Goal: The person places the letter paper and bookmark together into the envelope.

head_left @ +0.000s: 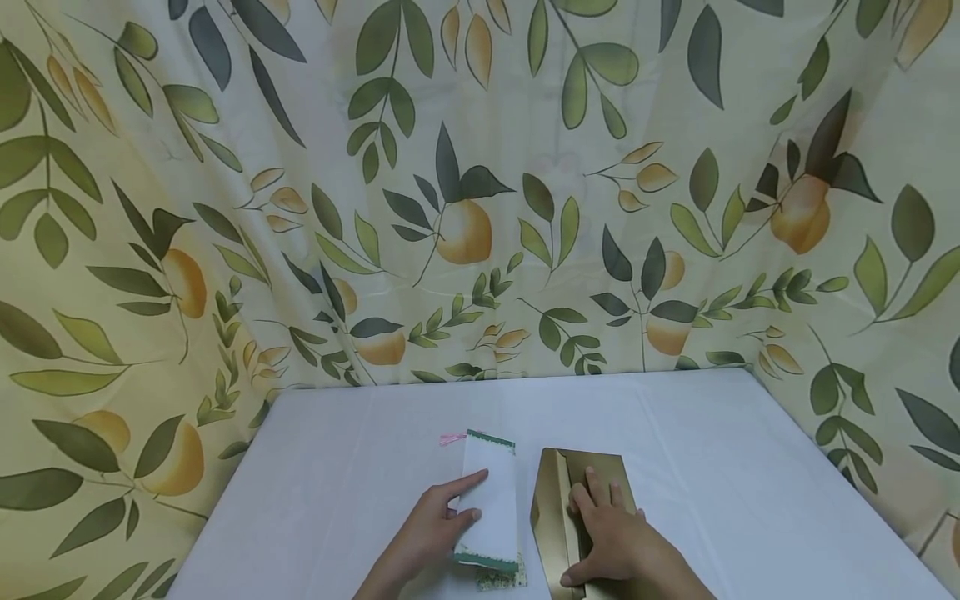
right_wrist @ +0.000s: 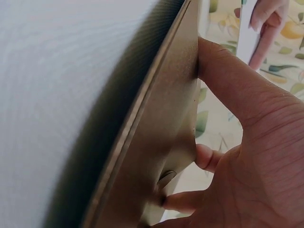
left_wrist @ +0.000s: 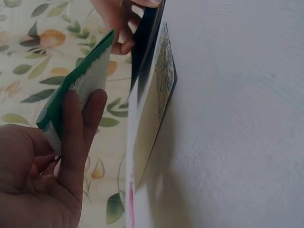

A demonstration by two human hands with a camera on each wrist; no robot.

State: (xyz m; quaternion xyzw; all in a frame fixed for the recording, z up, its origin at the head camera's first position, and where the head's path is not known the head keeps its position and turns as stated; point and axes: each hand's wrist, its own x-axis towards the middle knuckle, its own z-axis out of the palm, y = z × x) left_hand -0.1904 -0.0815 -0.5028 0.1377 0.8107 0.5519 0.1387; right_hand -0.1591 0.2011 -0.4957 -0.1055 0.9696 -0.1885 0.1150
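My left hand (head_left: 431,525) holds a white folded paper card (head_left: 491,500) with green edges, thumb and index finger on its upper face and other fingers underneath. In the left wrist view the folded card (left_wrist: 78,88) is raised above the table. Beneath it lies a flat patterned card (left_wrist: 159,95); a pink tassel (head_left: 452,438) shows past the far end. My right hand (head_left: 618,533) holds a gold cardboard box (head_left: 551,508), with fingers spread over its face and thumb at the near end. In the right wrist view the gold box (right_wrist: 156,123) stands partly raised, with a small curved slit in its panel.
A white cloth covers the table (head_left: 360,450). Behind and beside it hangs a curtain (head_left: 480,317) printed with leaves and oranges. The gold box and the white card are side by side near the table's front.
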